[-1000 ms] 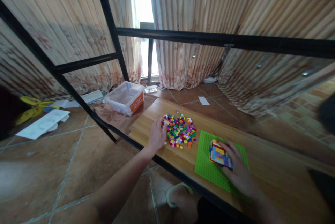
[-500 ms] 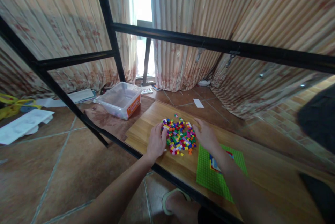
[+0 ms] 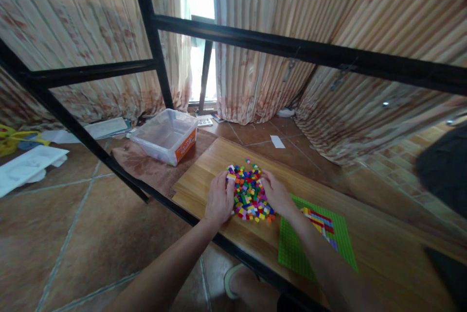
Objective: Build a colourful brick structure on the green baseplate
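Observation:
A heap of small multicoloured toy building bricks (image 3: pixel 250 193) lies on the wooden board (image 3: pixel 206 166) between my two hands. My left hand (image 3: pixel 220 199) cups the heap's left side, its fingers extended against the outer bricks and the thumb a little apart. On the opposite side, my right hand (image 3: pixel 274 191) rests at the edge of the heap with fingers curved and apart. No brick is plainly gripped in either hand. Under my right forearm lies a green studded baseplate (image 3: pixel 343 234), bearing red, yellow, white and blue bricks (image 3: pixel 323 222), partly hidden by the arm.
A clear plastic tub (image 3: pixel 160 132) with an orange label stands on a brown mat beyond the board's left end. Black metal bars (image 3: pixel 255 40) cross in front and along the near edge. A dark flat object (image 3: pixel 447 268) lies at right; paper (image 3: pixel 277 142) is on the floor.
My right hand has moved left, in against the bricks, narrowing the heap. More of the baseplate's bricks show beside my forearm. My left hand stays at its side; the view has shifted slightly.

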`<state>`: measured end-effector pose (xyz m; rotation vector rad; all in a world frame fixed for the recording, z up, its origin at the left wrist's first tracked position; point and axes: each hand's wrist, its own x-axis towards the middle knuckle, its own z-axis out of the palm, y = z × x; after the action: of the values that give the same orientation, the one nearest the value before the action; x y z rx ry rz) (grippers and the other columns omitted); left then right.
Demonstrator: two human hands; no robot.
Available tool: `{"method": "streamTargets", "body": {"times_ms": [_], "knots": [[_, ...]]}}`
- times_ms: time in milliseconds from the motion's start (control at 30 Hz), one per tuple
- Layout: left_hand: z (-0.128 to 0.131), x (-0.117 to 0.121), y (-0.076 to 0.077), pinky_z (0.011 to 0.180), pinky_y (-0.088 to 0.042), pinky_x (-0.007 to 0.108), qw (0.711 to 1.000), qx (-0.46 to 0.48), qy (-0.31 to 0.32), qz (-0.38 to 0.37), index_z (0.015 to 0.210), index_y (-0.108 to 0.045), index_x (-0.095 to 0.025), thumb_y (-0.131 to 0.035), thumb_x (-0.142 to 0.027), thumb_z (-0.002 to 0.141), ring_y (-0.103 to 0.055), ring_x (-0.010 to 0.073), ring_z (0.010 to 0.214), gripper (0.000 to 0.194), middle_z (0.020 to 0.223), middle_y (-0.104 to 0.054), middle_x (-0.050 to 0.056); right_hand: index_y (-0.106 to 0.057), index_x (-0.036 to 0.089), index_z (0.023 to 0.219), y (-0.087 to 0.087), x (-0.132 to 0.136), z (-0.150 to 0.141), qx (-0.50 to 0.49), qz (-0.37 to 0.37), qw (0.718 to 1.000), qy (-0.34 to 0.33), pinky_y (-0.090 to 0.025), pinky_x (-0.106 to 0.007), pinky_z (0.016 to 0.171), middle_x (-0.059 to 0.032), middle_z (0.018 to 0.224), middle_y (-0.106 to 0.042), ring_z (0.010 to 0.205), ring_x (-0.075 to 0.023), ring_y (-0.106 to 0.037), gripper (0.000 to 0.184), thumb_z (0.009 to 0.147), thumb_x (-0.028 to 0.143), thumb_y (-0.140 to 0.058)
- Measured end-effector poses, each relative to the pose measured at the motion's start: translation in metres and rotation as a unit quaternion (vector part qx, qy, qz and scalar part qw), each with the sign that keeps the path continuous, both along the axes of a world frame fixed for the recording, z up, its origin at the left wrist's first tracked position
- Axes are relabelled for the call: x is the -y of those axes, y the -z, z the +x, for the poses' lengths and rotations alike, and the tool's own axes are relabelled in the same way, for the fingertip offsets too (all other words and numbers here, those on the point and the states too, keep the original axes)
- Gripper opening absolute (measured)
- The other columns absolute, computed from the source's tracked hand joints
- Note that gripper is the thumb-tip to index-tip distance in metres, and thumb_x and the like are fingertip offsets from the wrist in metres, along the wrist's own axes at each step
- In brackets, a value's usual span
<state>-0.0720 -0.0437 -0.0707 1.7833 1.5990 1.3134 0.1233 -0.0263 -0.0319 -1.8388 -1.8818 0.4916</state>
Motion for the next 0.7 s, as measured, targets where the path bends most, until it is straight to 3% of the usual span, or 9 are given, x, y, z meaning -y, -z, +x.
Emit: {"method": "streamTargets", "body": {"times_ms": [100,200,400,533,700], "knots": [[0.000,0.000,0.001,0.110,-0.044,0.049,1.000,-0.003,-0.001,0.001,0.127,-0.058,-0.014,-0.038,-0.035,0.101,-0.055,0.0270,0.125,0.039,0.128,-0.063,0.017,-0.060,0.015,0.131,-0.007,-0.013,0.005,0.016,0.020,1.000,0.001,-0.048,-0.043,0.101,-0.0144,0.125,-0.069,0.116,-0.0263,-0.065,0.045,0.101,0.033,-0.032],[0.000,-0.001,0.002,0.109,-0.045,0.049,1.000,-0.004,-0.004,0.000,0.128,-0.057,-0.014,-0.039,-0.036,0.101,-0.056,0.0273,0.125,0.039,0.128,-0.063,0.017,-0.060,0.011,0.131,-0.009,-0.044,0.002,0.027,0.040,0.999,-0.011,-0.045,-0.044,0.106,-0.0173,0.131,-0.066,0.122,-0.0268,-0.062,0.045,0.100,0.029,-0.032],[-0.002,-0.001,0.002,0.109,-0.045,0.049,1.000,0.001,-0.005,0.006,0.127,-0.058,-0.015,-0.039,-0.037,0.101,-0.056,0.0262,0.125,0.039,0.127,-0.064,0.015,-0.061,0.015,0.131,0.008,-0.097,-0.027,0.033,0.047,0.992,-0.111,-0.037,-0.040,0.115,-0.0135,0.139,-0.061,0.132,-0.0221,-0.053,0.040,0.096,0.022,-0.043],[-0.002,-0.002,0.003,0.110,-0.045,0.049,1.000,0.003,-0.008,0.006,0.128,-0.058,-0.016,-0.039,-0.037,0.101,-0.057,0.0258,0.124,0.039,0.129,-0.063,0.015,-0.064,0.016,0.126,0.018,-0.094,-0.031,0.042,0.034,0.985,-0.161,-0.038,-0.039,0.113,-0.0133,0.135,-0.064,0.128,-0.0213,-0.056,0.037,0.098,0.021,-0.042],[-0.002,-0.002,0.003,0.110,-0.044,0.048,1.000,0.001,-0.010,0.014,0.128,-0.058,-0.015,-0.039,-0.038,0.101,-0.057,0.0260,0.123,0.040,0.128,-0.063,0.016,-0.068,0.017,0.116,0.011,-0.064,-0.022,0.045,0.024,0.980,-0.194,-0.041,-0.037,0.110,-0.0123,0.125,-0.068,0.120,-0.0205,-0.060,0.034,0.100,0.023,-0.039]]}}
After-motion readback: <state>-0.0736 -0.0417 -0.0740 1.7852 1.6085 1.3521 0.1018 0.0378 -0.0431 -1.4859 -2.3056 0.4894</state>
